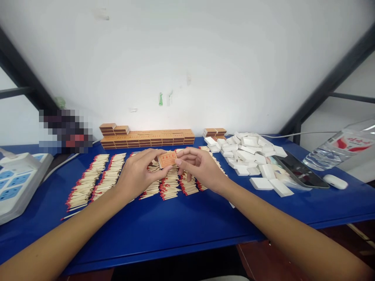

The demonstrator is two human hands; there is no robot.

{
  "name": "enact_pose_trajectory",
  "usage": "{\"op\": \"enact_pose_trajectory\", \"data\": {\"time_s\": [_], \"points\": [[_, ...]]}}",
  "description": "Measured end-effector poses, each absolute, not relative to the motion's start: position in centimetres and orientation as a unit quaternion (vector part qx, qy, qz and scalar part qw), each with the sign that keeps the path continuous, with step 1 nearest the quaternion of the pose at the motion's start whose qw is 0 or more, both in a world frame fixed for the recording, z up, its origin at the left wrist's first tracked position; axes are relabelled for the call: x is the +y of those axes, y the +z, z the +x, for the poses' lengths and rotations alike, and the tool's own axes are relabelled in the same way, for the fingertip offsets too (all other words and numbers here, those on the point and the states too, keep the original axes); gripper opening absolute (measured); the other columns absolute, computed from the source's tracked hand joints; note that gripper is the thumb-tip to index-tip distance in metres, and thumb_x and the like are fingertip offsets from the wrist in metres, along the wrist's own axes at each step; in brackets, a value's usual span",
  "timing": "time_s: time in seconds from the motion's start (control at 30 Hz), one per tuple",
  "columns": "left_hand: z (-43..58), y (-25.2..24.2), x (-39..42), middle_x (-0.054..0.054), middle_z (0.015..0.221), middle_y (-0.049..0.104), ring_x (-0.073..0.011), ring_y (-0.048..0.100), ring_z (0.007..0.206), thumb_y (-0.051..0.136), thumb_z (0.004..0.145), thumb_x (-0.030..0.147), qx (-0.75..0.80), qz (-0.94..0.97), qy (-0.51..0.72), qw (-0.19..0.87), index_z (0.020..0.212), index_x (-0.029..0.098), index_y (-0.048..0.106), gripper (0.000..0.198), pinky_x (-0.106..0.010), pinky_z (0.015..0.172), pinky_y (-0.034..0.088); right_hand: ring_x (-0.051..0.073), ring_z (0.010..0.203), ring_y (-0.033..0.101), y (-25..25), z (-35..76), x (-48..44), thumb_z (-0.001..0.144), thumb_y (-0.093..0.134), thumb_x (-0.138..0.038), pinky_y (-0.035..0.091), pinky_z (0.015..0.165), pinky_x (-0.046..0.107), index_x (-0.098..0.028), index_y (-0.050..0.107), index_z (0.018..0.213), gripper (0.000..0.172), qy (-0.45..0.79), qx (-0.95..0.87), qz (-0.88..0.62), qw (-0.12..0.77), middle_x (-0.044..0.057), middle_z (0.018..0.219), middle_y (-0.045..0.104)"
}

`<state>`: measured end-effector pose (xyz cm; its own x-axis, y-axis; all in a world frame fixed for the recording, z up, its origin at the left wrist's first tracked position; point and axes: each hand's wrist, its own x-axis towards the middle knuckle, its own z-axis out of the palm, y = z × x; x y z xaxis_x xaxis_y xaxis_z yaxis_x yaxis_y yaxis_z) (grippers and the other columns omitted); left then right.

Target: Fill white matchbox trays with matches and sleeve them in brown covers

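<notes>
Both my hands meet over the middle of a blue table (164, 226) and hold one small orange matchbox (167, 159) between them. My left hand (140, 173) pinches its left end with thumb and fingers. My right hand (198, 167) grips its right end, fingers curled. Under the hands lie several rows of red-tipped matches (96, 179), spread from the left to the centre of the table.
Stacked orange matchboxes (146, 138) line the wall behind. A heap of white inner trays (249, 154) lies to the right, beside a phone (301, 171), a white earbud case (335, 181) and a plastic water bottle (340, 150). A white power strip (17, 179) sits at far left.
</notes>
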<state>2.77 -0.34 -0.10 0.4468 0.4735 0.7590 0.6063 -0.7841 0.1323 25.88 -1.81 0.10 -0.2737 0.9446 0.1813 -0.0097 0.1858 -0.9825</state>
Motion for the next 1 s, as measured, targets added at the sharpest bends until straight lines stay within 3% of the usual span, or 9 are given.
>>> {"op": "enact_pose_trajectory", "data": {"time_s": [0.17, 0.27, 0.4, 0.6, 0.83, 1.0], "points": [[2.9, -0.5, -0.3, -0.009, 0.109, 0.082, -0.0214, 0.079, 0.090, 0.074, 0.098, 0.043, -0.291, -0.855, -0.418, 0.100, 0.126, 0.020, 0.070, 0.037, -0.031, 0.081, 0.062, 0.015, 0.063, 0.065, 0.2, 25.7, -2.0, 0.079, 0.087, -0.055, 0.052, 0.044, 0.024, -0.021, 0.065, 0.090, 0.042, 0.525, -0.603, -0.374, 0.471, 0.000, 0.075, 0.069], [3.0, -0.3, -0.5, -0.007, 0.106, 0.083, -0.0213, 0.079, 0.087, 0.075, 0.097, 0.043, -0.316, -0.849, -0.413, 0.093, 0.125, 0.020, 0.069, 0.037, -0.032, 0.081, 0.063, 0.014, 0.059, 0.063, 0.2, 25.6, -1.8, 0.077, 0.088, -0.056, 0.052, 0.043, 0.024, -0.021, 0.065, 0.089, 0.043, 0.518, -0.586, -0.378, 0.495, -0.001, 0.070, 0.067], [3.1, 0.3, -0.8, -0.003, 0.092, 0.082, -0.0197, 0.077, 0.077, 0.079, 0.092, 0.040, -0.344, -0.832, -0.426, 0.086, 0.117, 0.019, 0.072, 0.034, -0.031, 0.074, 0.061, 0.016, 0.064, 0.065, 0.2, 25.7, -1.7, 0.077, 0.088, -0.055, 0.052, 0.042, 0.024, -0.021, 0.067, 0.092, 0.043, 0.490, -0.582, -0.386, 0.521, 0.001, 0.075, 0.068], [3.3, -0.1, -0.7, -0.007, 0.108, 0.083, -0.0233, 0.080, 0.090, 0.079, 0.093, 0.040, -0.315, -0.842, -0.432, 0.080, 0.118, 0.020, 0.074, 0.033, -0.032, 0.081, 0.062, 0.018, 0.077, 0.066, 0.1, 25.7, -2.1, 0.087, 0.079, -0.059, 0.056, 0.050, 0.025, -0.021, 0.072, 0.090, 0.039, 0.502, -0.656, -0.339, 0.451, 0.004, 0.086, 0.068], [2.7, -0.3, -0.2, -0.006, 0.107, 0.084, -0.0246, 0.080, 0.083, 0.075, 0.095, 0.051, -0.354, -0.842, -0.392, 0.107, 0.123, 0.021, 0.075, 0.041, -0.035, 0.079, 0.061, 0.013, 0.053, 0.058, 0.1, 26.7, -1.1, 0.089, 0.074, -0.067, 0.050, 0.045, 0.025, -0.020, 0.064, 0.078, 0.049, 0.454, -0.623, -0.409, 0.488, 0.001, 0.066, 0.066], [2.3, -0.1, 0.1, -0.007, 0.113, 0.082, -0.0267, 0.079, 0.097, 0.074, 0.096, 0.054, -0.382, -0.841, -0.373, 0.084, 0.122, 0.019, 0.074, 0.044, -0.035, 0.085, 0.060, 0.015, 0.056, 0.066, 1.3, 30.0, 1.5, 0.080, 0.082, -0.069, 0.048, 0.041, 0.025, -0.020, 0.060, 0.087, 0.054, 0.358, -0.617, -0.466, 0.524, 0.008, 0.086, 0.076]]}}
